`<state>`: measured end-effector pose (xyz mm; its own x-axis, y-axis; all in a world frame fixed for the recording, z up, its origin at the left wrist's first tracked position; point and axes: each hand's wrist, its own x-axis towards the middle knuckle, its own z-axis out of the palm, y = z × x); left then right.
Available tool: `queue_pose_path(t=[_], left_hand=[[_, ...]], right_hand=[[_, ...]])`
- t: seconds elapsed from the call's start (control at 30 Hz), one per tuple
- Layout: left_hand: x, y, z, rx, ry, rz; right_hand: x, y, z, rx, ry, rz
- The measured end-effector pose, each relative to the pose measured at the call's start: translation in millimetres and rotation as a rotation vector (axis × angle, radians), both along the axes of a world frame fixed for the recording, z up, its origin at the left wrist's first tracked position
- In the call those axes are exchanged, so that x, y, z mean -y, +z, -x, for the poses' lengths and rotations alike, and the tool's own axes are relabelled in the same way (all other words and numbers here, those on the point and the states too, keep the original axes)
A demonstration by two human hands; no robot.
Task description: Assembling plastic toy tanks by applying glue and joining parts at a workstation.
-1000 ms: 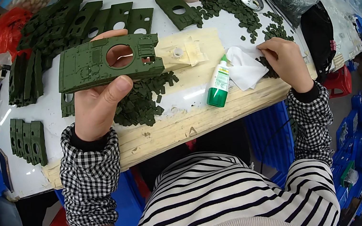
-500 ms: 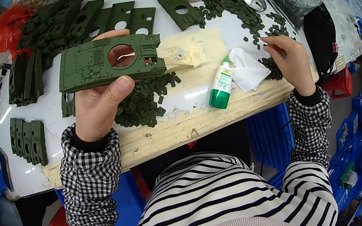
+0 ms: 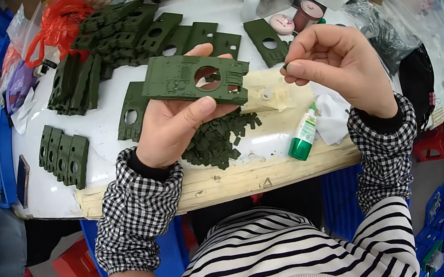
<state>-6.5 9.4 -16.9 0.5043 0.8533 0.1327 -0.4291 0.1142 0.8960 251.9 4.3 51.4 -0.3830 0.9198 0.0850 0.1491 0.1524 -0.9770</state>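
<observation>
The left hand [image 3: 170, 132] grips a dark green, box-shaped plastic hull with a round opening [image 3: 178, 78] above the white desk [image 3: 108, 149]; the right hand [image 3: 339, 64] pinches what seems a tiny dark piece [image 3: 285, 67], right of the hull and not yet on it. Loose and unattached, small flat dark green plastic pieces [image 3: 217, 144] lie heaped just nearer the person than the hull; beyond and left of it, similar dark green plastic hulls [image 3: 115, 35] sit stacked, their completeness unclear.
</observation>
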Motion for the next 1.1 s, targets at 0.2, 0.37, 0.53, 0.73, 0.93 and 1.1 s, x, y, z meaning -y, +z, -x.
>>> queue_pose_path(t=[0.2,0.37,0.53,0.73,0.93,1.1], left_hand=[[1,6,2,0.033,-0.043,0.064],[3,3,2,-0.008,-0.113,0.052],[4,5,-4,-0.087,-0.062,0.076],[3,4,-4,-0.110,-0.076,0.065],[2,0,-4,-0.111,-0.065,0.043],[3,3,-3,-0.127,-0.068,0.038]], right_hand=[[-11,-7,18,0.172,0.186,-0.277],[-9,-16,20,0.241,0.187,-0.394],[-8,-25,21,0.307,0.200,-0.469],[-7,-29,23,0.320,0.191,-0.479],[-6,-33,26,0.322,0.167,-0.477],[-6,-32,27,0.328,0.158,-0.481]])
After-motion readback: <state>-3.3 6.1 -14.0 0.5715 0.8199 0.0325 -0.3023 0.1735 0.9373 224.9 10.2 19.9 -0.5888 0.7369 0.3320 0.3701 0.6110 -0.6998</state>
